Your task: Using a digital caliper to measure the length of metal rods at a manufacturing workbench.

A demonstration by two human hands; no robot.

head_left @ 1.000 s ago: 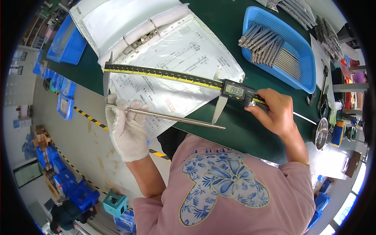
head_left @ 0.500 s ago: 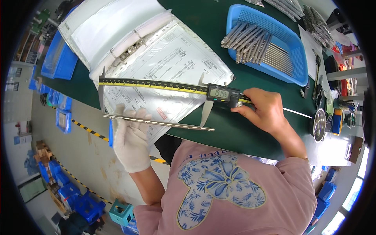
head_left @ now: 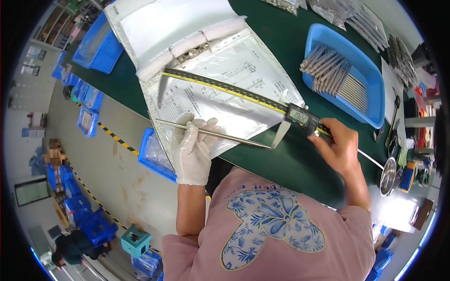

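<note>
My left hand [head_left: 192,145], in a white glove, grips a long thin metal rod [head_left: 234,137] near its left end and holds it level. My right hand [head_left: 338,149], bare, holds a long digital caliper [head_left: 243,93] by its sliding head with the small display. The rod lies between the caliper's two jaws, its right tip at the sliding jaw. Both are held over an open ring binder [head_left: 206,61] with a printed sheet in a plastic sleeve, on a green table [head_left: 290,159].
A blue basket [head_left: 370,75] with several metal rods stands at the back right. Bags of more rods lie beyond it. Blue bins [head_left: 93,44] sit at the table's left end and on the floor. A metal cup [head_left: 389,175] is at the right.
The view has shifted and the hands sit lower in it. The rod stays between the caliper jaws, with the sliding jaw closer against its right tip.
</note>
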